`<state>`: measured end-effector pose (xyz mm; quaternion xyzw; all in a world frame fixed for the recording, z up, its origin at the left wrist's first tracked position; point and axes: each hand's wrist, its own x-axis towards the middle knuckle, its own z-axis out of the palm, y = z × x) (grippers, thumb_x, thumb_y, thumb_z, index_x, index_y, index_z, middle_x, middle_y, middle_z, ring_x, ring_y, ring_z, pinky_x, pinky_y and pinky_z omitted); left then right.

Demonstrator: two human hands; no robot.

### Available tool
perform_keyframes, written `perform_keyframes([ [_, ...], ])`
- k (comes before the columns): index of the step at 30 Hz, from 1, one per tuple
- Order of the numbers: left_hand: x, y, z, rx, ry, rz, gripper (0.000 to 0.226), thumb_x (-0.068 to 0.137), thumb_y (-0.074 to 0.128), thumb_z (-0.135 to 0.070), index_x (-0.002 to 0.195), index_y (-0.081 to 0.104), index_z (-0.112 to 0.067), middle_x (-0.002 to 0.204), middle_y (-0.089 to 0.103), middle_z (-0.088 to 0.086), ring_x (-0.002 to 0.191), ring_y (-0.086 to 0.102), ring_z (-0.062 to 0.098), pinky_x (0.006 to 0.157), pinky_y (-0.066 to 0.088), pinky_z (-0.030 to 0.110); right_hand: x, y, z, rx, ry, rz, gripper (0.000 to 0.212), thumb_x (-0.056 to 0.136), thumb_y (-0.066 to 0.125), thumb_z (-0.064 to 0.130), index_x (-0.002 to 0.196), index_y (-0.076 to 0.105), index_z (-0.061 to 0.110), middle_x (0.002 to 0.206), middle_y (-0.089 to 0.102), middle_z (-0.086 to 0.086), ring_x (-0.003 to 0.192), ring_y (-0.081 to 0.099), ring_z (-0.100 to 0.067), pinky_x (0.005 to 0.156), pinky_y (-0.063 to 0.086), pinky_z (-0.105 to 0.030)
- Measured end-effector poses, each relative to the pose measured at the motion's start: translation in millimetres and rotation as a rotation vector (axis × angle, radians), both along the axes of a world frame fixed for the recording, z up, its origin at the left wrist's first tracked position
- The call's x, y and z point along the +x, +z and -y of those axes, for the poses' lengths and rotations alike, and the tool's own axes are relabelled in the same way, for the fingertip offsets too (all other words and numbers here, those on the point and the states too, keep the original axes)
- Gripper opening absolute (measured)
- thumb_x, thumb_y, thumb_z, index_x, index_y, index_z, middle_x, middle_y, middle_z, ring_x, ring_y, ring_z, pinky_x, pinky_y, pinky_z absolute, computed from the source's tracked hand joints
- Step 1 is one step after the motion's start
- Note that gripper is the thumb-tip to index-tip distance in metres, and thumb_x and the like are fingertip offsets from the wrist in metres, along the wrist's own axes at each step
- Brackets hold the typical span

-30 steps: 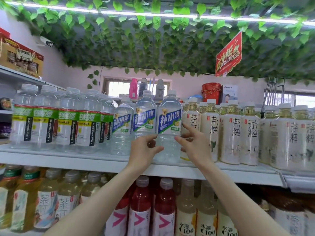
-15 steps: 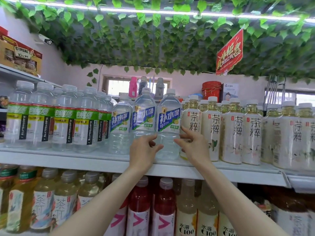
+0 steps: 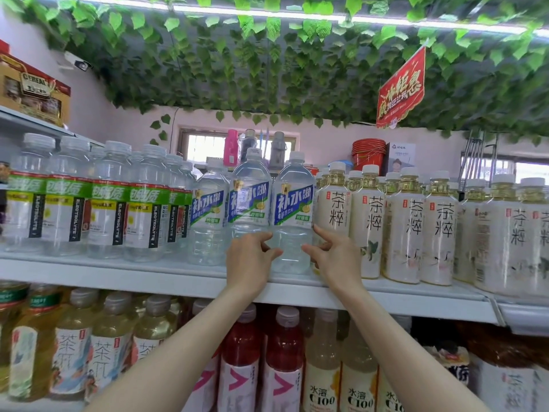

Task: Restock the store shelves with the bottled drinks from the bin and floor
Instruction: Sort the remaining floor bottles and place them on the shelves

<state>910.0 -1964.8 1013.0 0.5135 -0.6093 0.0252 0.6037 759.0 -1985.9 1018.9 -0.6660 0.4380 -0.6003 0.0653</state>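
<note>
A clear water bottle with a blue label (image 3: 292, 215) stands upright on the upper white shelf (image 3: 148, 278), in the front row. My left hand (image 3: 251, 260) grips its lower left side with thumb and fingers. From the other side, my right hand (image 3: 335, 257) pinches its lower right side, index finger up along the label. Two matching blue-label bottles (image 3: 249, 203) stand just left of it. The left hand hides the base of the nearer one.
Green-label electrolyte bottles (image 3: 104, 203) fill the shelf's left, white tea bottles (image 3: 407, 224) its right, close against the held bottle. Below are yellow tea bottles (image 3: 101, 346), red drinks (image 3: 282, 352) and C100 bottles (image 3: 322, 367). Leafy garlands and a red sign (image 3: 401, 90) hang overhead.
Both hands keep their hold low on the same blue-label bottle, which stays in its place on the shelf. Only my view has drifted slightly.
</note>
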Motion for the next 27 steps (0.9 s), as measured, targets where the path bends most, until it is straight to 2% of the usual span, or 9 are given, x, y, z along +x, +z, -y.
perform_keyframes([
  [3,-1.2,0.2,1.6,0.0,0.016,0.014,0.043,0.082,0.072,-0.028,0.123,0.063,-0.015,0.096,0.072,0.003,0.093,0.064,0.017,0.086,0.042,0.026,0.4,3.0,-1.2,0.017,-0.002,-0.012,0.054,0.082,0.075,0.024,0.132,0.057,0.02,0.09,0.067,-0.002,0.081,0.061,-0.018,0.084,0.051,-0.037],
  [8,-1.3,0.1,0.7,0.006,0.03,0.032,0.044,0.083,0.071,-0.028,0.124,0.062,-0.015,0.098,0.072,0.004,0.096,0.063,0.019,0.086,0.042,0.027,1.1,3.7,-2.6,0.033,-0.012,-0.021,0.054,0.082,0.074,0.022,0.133,0.056,0.019,0.091,0.065,-0.002,0.083,0.06,-0.019,0.086,0.051,-0.037],
  [12,-1.8,1.4,-0.8,0.014,0.034,0.032,0.044,0.084,0.071,-0.028,0.124,0.062,-0.014,0.098,0.071,0.004,0.097,0.063,0.019,0.087,0.041,0.026,1.9,4.9,-4.8,0.043,-0.006,-0.004,0.054,0.082,0.075,0.021,0.132,0.056,0.02,0.085,0.063,0.002,0.079,0.06,-0.017,0.084,0.051,-0.034],
  [16,-1.7,1.9,-1.3,0.019,0.036,0.039,0.043,0.084,0.07,-0.027,0.124,0.062,-0.014,0.098,0.071,0.004,0.097,0.063,0.02,0.086,0.041,0.026,2.0,6.0,-9.0,0.037,-0.001,-0.008,0.053,0.083,0.074,0.02,0.133,0.056,0.017,0.098,0.065,-0.002,0.081,0.055,-0.013,0.083,0.046,-0.026],
  [18,-1.8,2.5,-3.0,0.019,0.029,0.037,0.043,0.084,0.071,-0.027,0.124,0.062,-0.014,0.096,0.071,0.005,0.096,0.063,0.02,0.085,0.041,0.026,1.8,6.3,-10.8,0.033,0.006,-0.001,0.053,0.083,0.074,0.019,0.132,0.056,0.016,0.096,0.062,0.001,0.082,0.053,-0.01,0.085,0.044,-0.024],
  [20,-1.2,3.2,-3.4,0.023,0.015,0.036,0.043,0.084,0.071,-0.027,0.124,0.062,-0.013,0.096,0.071,0.005,0.095,0.063,0.02,0.086,0.041,0.026,1.9,6.5,-11.4,0.039,0.015,0.012,0.052,0.083,0.074,0.018,0.132,0.056,0.015,0.095,0.056,0.006,0.084,0.051,-0.008,0.089,0.045,-0.026],
  [23,0.9,3.8,-3.9,0.026,-0.012,0.029,0.043,0.083,0.072,-0.025,0.123,0.063,-0.012,0.093,0.071,0.005,0.093,0.064,0.02,0.087,0.044,0.029,3.3,6.1,-9.2,0.049,0.033,0.037,0.053,0.081,0.075,0.017,0.131,0.058,0.015,0.108,0.054,0.012,0.087,0.055,-0.009,0.095,0.049,-0.038],
  [27,3.9,1.7,-5.5,0.017,-0.052,0.028,0.04,0.083,0.072,-0.019,0.121,0.064,-0.009,0.093,0.072,0.007,0.09,0.064,0.019,0.086,0.045,0.028,5.9,5.7,-7.4,0.062,0.038,0.071,0.054,0.079,0.078,0.017,0.129,0.06,0.018,0.127,0.06,0.001,0.088,0.061,-0.011,0.09,0.053,-0.045],
])
